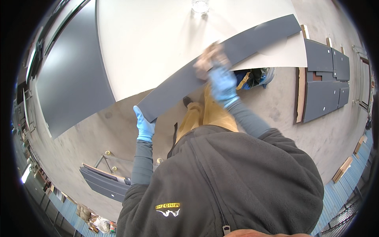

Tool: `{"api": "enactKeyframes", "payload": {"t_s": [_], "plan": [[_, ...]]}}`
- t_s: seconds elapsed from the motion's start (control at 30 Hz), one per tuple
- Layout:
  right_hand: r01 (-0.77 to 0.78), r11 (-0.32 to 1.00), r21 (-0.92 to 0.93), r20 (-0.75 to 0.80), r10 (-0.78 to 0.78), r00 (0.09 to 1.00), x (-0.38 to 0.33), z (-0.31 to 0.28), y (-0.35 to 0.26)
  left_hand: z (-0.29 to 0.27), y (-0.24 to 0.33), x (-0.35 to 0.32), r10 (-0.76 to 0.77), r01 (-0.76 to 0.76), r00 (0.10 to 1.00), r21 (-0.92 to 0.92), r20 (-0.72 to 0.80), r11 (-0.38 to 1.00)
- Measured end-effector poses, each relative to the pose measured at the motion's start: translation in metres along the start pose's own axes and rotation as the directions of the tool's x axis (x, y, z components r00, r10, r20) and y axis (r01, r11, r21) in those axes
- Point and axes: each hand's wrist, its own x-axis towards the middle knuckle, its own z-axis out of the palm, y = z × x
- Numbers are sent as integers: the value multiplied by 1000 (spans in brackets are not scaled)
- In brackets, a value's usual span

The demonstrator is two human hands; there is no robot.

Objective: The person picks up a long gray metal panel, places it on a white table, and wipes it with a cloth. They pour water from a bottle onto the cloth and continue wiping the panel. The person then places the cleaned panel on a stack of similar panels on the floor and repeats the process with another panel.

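Note:
A long, narrow dark grey panel (169,90) slants across the front of the white table (142,39), its left end jutting past the edge. At that end, my left hand (145,125) in a blue glove grips it, thumb along the side and fingers partly hidden beneath. My right hand (222,83), also gloved in blue, is over the panel's middle and blurred by motion. Under its fingers is a tan-brown wad (211,59), cloth-like but too smeared to name surely, pressed against the panel face.
A clear glass jar (200,7) stands at the table's far side. A large grey board (77,75) is at left. Grey panels lie at right (325,85) and on a wheeled rack (102,181) at lower left. A bag-lined bin (256,78) sits below the table edge.

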Motion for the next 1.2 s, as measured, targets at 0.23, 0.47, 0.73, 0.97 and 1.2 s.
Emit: {"api": "enactKeyframes", "payload": {"t_s": [0.23,0.47,0.73,0.97,1.2], "plan": [[-132,669,732,237,-68,969,28,-5,-138,-27,14,4,67,-217,914,344,400,913],[-521,397,755,162,657,736,88,-67,128,-36,8,-1,73,21,899,-208,433,978],[-286,933,-218,5,294,956,60,10,113,-26,22,-18,347,-528,733,811,585,-253],[81,981,178,90,-98,991,47,55,-159,-38,20,-18,356,-529,676,761,645,-374],[162,794,586,162,-311,937,38,68,-287,-59,5,-5,170,214,827,-579,537,787]]}}
